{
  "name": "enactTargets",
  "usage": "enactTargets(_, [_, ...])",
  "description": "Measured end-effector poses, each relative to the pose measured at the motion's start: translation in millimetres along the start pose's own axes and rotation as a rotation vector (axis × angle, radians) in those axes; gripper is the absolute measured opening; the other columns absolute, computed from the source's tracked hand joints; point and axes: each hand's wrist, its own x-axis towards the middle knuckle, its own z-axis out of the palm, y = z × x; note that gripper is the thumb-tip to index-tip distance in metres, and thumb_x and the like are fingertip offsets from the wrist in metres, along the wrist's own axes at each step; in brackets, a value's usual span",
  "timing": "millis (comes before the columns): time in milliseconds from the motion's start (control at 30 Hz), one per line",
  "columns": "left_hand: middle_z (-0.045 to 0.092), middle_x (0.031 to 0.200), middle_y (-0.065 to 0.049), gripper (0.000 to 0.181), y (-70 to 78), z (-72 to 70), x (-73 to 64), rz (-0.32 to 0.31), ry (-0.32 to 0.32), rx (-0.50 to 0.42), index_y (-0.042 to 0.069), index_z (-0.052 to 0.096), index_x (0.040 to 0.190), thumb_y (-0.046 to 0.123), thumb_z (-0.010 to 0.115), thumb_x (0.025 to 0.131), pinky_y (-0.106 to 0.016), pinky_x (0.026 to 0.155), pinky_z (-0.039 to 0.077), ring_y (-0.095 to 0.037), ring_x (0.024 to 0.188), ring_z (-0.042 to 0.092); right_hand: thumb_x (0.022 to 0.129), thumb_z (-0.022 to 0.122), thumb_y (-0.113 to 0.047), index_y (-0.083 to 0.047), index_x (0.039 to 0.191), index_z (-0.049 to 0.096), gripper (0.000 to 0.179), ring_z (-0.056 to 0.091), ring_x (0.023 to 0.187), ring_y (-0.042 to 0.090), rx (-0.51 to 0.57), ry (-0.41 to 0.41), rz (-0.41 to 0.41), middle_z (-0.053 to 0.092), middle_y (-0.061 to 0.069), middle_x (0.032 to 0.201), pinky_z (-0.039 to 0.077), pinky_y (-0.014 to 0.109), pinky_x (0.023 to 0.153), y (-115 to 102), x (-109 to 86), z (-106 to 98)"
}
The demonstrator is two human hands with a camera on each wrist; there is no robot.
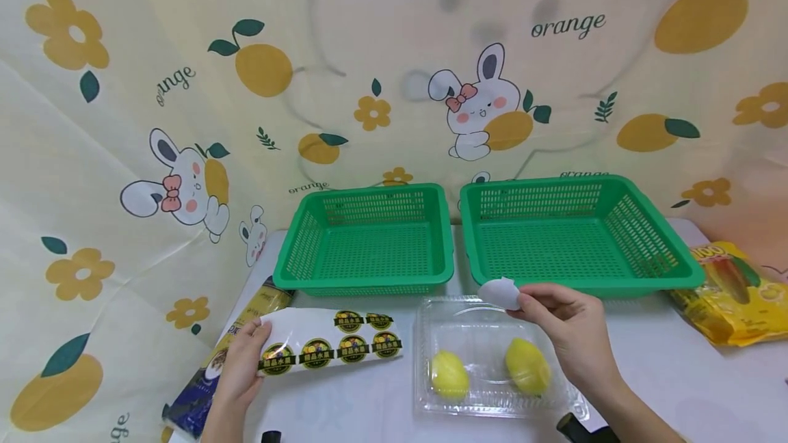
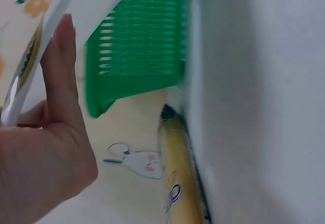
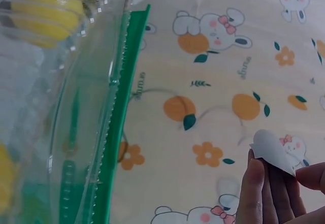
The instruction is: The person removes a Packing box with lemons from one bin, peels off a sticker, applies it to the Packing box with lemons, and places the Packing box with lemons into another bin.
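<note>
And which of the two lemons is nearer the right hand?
The lemon on the right side of the clear plastic container in the head view. It appears just left of the right hand; the other lemon sits farther off, to the left.

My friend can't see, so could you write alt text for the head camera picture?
A person's left hand holds a sheet of round stickers; the right hand pinches a small white piece near a clear plastic box holding two yellow fruits. Behind stand two green baskets before a patterned cloth.

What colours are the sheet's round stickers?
Mostly black and gold; the round stickers show best in the head view.
</note>
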Motion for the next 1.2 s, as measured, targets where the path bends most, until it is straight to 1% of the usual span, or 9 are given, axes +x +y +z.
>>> enactTargets(200, [0.064,0.078,-0.003,0.031,-9.0,19.4,21.5,0.175,-0.010,0.204,-0.009,0.043,0.127,0.015,0.044,0.107,-0.021,0.061,0.052,-0.008,0.066,0.060,0.089,0.061,0.017,0.005,0.096,0.073,0.018,0.072,0.070,0.018,-0.038,0.031,0.023,0.074,0.005,0.085,0.060,0.027,0.075,1,-2.6,-8])
enactTargets(333, [0.055,0.063,-0.003,0.032,-13.1,30.6,31.4,0.219,0.068,0.300,-0.008,0.044,0.128,0.012,0.052,0.103,-0.021,0.045,0.037,-0.007,0.049,0.045,0.089,0.062,0.017,0.006,0.095,0.073,0.017,0.073,0.069,0.019,-0.046,0.039,0.034,0.074,0.005,0.085,0.060,0.027,0.075,2,-4.2,-12])
enactTargets(433, [0.064,0.079,-0.016,0.035,-17.9,35.7,34.9,0.235,0.146,0.372,-0.007,0.047,0.129,0.011,0.056,0.101,-0.021,0.047,0.040,-0.009,0.057,0.052,0.089,0.062,0.016,0.006,0.096,0.073,0.016,0.073,0.070,0.019,-0.049,0.040,0.039,0.074,0.005,0.086,0.060,0.027,0.076,3,-4.8,-14])
enactTargets(533, [0.063,0.110,-0.027,0.036,-22.6,39.1,36.0,0.259,0.202,0.427,-0.010,0.049,0.130,0.011,0.056,0.100,-0.022,0.062,0.049,-0.022,0.084,0.064,0.089,0.063,0.016,0.007,0.096,0.072,0.014,0.073,0.070,0.018,-0.061,0.047,0.041,0.074,0.004,0.086,0.060,0.026,0.076,5,-5.8,-16])
enactTargets(700, [0.051,0.134,-0.028,0.040,-25.3,43.1,33.0,0.247,0.226,0.387,-0.011,0.047,0.135,0.007,0.054,0.100,-0.018,0.082,0.048,-0.038,0.118,0.055,0.089,0.063,0.015,0.008,0.095,0.072,0.013,0.073,0.070,0.017,-0.071,0.064,0.047,0.074,0.004,0.086,0.060,0.027,0.074,8,-8.1,-20])
enactTargets(800, [0.055,0.131,-0.025,0.034,-25.8,50.9,26.6,0.264,0.287,0.318,-0.009,0.053,0.129,0.005,0.055,0.099,-0.012,0.078,0.046,-0.030,0.112,0.058,0.089,0.064,0.015,0.008,0.095,0.072,0.012,0.072,0.070,0.017,-0.083,0.072,0.047,0.074,0.005,0.085,0.060,0.028,0.072,10,-9.5,-22])
enactTargets(933, [0.065,0.104,-0.017,0.016,-24.8,80.8,6.3,0.379,0.386,0.167,-0.010,0.065,0.107,0.000,0.059,0.095,-0.014,0.069,0.048,-0.012,0.087,0.059,0.088,0.064,0.016,0.010,0.094,0.071,0.011,0.072,0.070,0.017,-0.077,0.089,0.040,0.074,0.006,0.085,0.060,0.028,0.072,12,-13.1,-22])
enactTargets(1033, [0.067,0.090,-0.011,0.007,-14.7,116.6,-18.8,0.459,0.297,0.078,-0.009,0.067,0.096,-0.004,0.063,0.092,-0.018,0.067,0.050,-0.008,0.078,0.059,0.087,0.064,0.018,0.011,0.093,0.071,0.012,0.071,0.071,0.016,-0.059,0.099,0.033,0.074,0.007,0.086,0.060,0.027,0.072,13,-17.0,-20])
enactTargets(1200, [0.069,0.086,-0.011,0.004,15.1,183.7,-63.4,0.648,-0.159,0.074,-0.001,0.070,0.091,-0.002,0.069,0.088,-0.025,0.080,0.052,-0.012,0.084,0.062,0.085,0.065,0.019,0.011,0.092,0.071,0.013,0.069,0.072,0.014,-0.076,0.109,0.019,0.074,0.006,0.085,0.059,0.023,0.070,12,-22.7,-15])
